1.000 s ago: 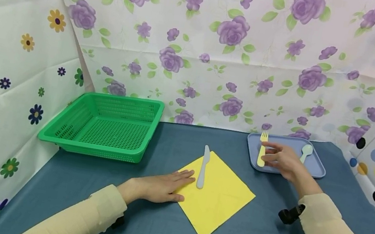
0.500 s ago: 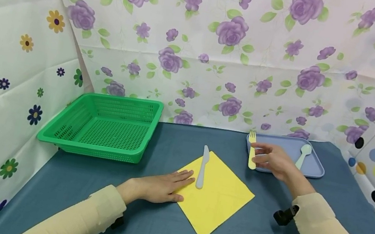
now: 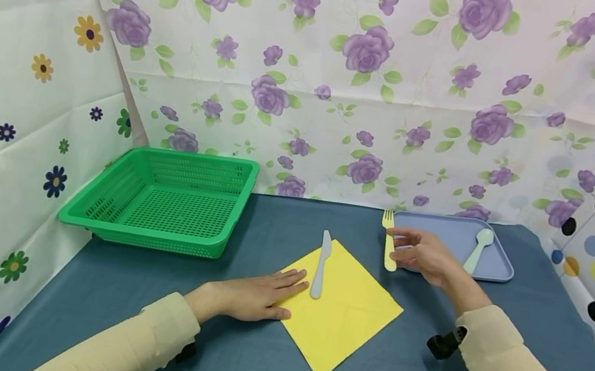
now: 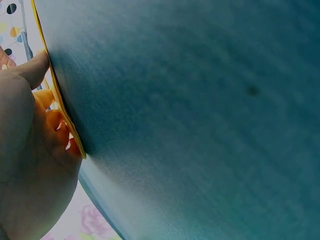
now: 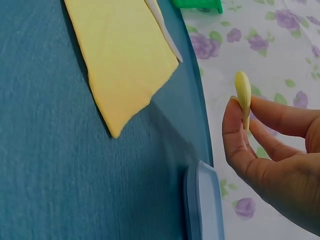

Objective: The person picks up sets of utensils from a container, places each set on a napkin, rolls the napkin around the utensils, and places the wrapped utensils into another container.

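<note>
My right hand (image 3: pixel 423 255) pinches a yellow fork (image 3: pixel 389 245) between thumb and fingers, tines pointing away, at the left edge of the blue tray. In the right wrist view the fork (image 5: pixel 243 90) shows end-on, raised above the table. My left hand (image 3: pixel 256 296) lies flat with spread fingers on the left corner of a yellow napkin (image 3: pixel 350 314). A grey knife (image 3: pixel 320 273) rests on that napkin just beyond the left fingertips, its blade toward the back. From the left wrist, the left hand (image 4: pixel 35 150) appears at the napkin's edge.
The blue-grey tray (image 3: pixel 450 232) at the back right bears a pale green spoon (image 3: pixel 478 250), its handle partly behind the right hand. A green plastic basket (image 3: pixel 165 207) stands at the back left. Floral curtains (image 3: pixel 293 68) bound the table (image 3: pixel 245 365) at the back and sides.
The right hand has carried the fork leftward from over the tray to just past its left edge. The left hand, napkin and knife have stayed in place.
</note>
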Available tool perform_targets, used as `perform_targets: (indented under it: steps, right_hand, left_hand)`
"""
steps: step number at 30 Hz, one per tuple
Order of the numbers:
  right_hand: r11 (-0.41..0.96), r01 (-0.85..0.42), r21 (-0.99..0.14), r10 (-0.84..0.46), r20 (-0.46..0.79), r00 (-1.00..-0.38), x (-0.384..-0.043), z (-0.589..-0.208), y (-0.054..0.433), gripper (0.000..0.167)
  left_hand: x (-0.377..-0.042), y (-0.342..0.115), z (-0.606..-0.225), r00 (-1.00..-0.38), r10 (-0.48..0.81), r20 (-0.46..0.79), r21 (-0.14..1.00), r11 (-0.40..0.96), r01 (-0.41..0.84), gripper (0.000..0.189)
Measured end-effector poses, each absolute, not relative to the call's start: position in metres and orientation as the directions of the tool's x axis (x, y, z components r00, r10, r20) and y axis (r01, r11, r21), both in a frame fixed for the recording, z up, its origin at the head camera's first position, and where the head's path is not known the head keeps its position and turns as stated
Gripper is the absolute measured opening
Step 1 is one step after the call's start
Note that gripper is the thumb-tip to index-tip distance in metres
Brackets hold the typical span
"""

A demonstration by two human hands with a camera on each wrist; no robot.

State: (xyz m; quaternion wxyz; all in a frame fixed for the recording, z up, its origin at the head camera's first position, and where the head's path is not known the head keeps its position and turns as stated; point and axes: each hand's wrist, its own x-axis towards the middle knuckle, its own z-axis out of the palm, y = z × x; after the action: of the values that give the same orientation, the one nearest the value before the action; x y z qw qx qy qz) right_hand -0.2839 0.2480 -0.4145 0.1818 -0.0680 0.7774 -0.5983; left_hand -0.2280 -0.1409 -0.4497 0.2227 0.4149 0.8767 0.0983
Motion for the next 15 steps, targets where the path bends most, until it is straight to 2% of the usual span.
perform_targets:
  steps: [15]
  right_hand:
    - [0.250, 0.095, -0.963, -0.358, -0.184, -0.915, -0.282, -0.421, 0.235, 0.066]
  left_hand:
    - [-0.227, -0.140, -0.449, -0.562, 0.766, -0.310, 0.347, 0.642, 0.683, 0.070]
